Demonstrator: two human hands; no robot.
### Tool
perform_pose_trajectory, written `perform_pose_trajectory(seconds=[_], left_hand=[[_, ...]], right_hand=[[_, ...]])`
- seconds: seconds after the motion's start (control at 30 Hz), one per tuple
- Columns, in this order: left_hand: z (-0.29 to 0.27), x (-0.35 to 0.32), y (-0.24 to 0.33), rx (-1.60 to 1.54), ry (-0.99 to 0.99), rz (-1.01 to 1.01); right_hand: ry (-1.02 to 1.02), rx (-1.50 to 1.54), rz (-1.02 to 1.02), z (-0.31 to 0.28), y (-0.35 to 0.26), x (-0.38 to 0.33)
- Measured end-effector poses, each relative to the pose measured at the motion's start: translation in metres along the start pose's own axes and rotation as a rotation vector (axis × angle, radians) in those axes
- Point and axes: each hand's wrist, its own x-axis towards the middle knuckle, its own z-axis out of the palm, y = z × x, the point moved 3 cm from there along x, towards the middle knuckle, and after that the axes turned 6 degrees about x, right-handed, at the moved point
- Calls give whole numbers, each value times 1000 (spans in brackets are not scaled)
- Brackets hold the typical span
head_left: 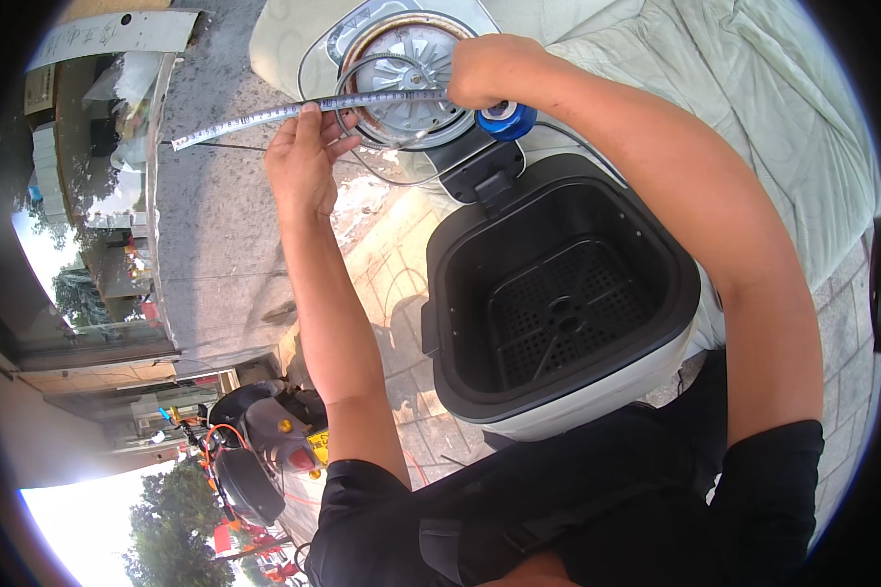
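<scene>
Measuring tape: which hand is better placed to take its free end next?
Likely the left hand: it touches the tape nearer its free end; the right hand is by the blue case.

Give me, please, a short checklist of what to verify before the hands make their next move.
1. Left hand grip: thumb on the extended tape blade. Ok.
2. Right hand: closed at the other end of the visible blade, beside the blue tape case. Ok.
3. Blade clear of the slotted metal disc: it crosses in front, but contact is hidden. Cannot tell.
4. Blade straight: the fisheye bends edges. Cannot tell.
5. Hands clear of the black pot: both are beyond its rim. Ok.
</scene>
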Motion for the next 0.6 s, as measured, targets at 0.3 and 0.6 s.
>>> perform_pose_trajectory(seconds=[0.3,0.6], left_hand=[[-1,0,-3,-11,-6,-5],[1,-1,-3,-48,-28,1]], right_hand=[[14,16,-9,4,5,2],[-10,16,15,1,7,1]])
